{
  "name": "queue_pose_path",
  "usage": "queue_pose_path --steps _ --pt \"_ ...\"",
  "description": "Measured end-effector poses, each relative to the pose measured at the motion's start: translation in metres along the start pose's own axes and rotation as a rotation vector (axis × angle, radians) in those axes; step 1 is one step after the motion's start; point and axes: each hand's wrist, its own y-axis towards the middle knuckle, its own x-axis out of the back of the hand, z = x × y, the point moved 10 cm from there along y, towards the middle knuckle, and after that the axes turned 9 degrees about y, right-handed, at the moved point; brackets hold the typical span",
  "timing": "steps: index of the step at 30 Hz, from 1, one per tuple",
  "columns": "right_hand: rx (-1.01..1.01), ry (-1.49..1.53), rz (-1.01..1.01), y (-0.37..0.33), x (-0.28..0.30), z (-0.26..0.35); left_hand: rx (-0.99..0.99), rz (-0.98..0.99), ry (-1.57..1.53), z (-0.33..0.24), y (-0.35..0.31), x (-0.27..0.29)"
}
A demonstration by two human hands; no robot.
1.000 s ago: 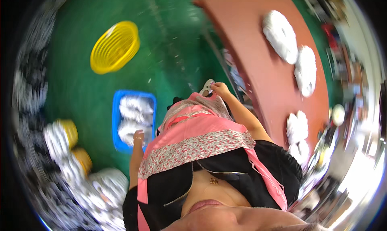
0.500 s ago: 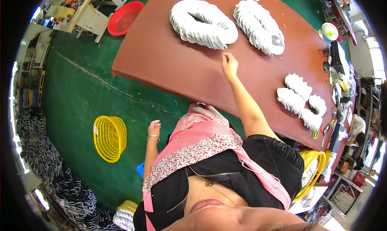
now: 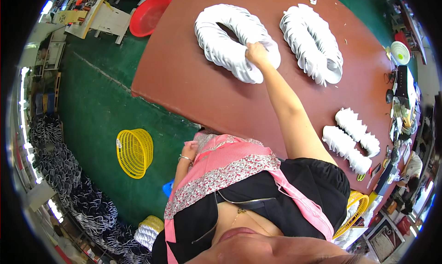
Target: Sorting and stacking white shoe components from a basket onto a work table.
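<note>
Right arm out over the brown table (image 3: 184, 89), and it's a long reach: the forearm rises from the black sleeve (image 3: 317, 183) up and leftward, elbow only slightly bent, back of the wrist turned up. The right hand (image 3: 256, 53) is down on the big white bundle (image 3: 221, 54), narrow, fingers curled in at the inner edge of the loop near its closer end; the fingertips are lost among the folds, so I can't tell how tightly they close. Most of that bundle stretches away to the hand's left, its oval opening just up and left of the knuckles. Just off to the right of that hand lies a second white bundle (image 3: 327, 38), another long loop, untouched. Further right and closer to the body sit two smaller white rolls (image 3: 346, 149), side by side, with green-handled scissors (image 3: 360, 177) by the nearer one. Over to the left hand (image 3: 189, 149): it's low against the pink apron (image 3: 225, 158), arm tucked by the side, a bracelet (image 3: 183, 159) at the wrist, fingers drawn in loosely and the palm out of sight; whether anything sits in it, I can't tell. Left of it, a yellow basket (image 3: 134, 153) rests on the green floor (image 3: 106, 112); just below it, a blue tub (image 3: 168, 189) peeks out past the forearm.
</note>
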Motion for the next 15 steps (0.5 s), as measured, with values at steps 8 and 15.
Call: queue_pose_path --steps 8,15 --pt "0.016 0.373 0.092 -0.169 0.048 0.010 -0.194 -0.050 -0.408 -0.138 0.122 0.076" --pt "-0.025 0.236 0.114 -0.268 0.072 0.005 -0.254 0.164 -0.418 -0.312 0.199 0.102"
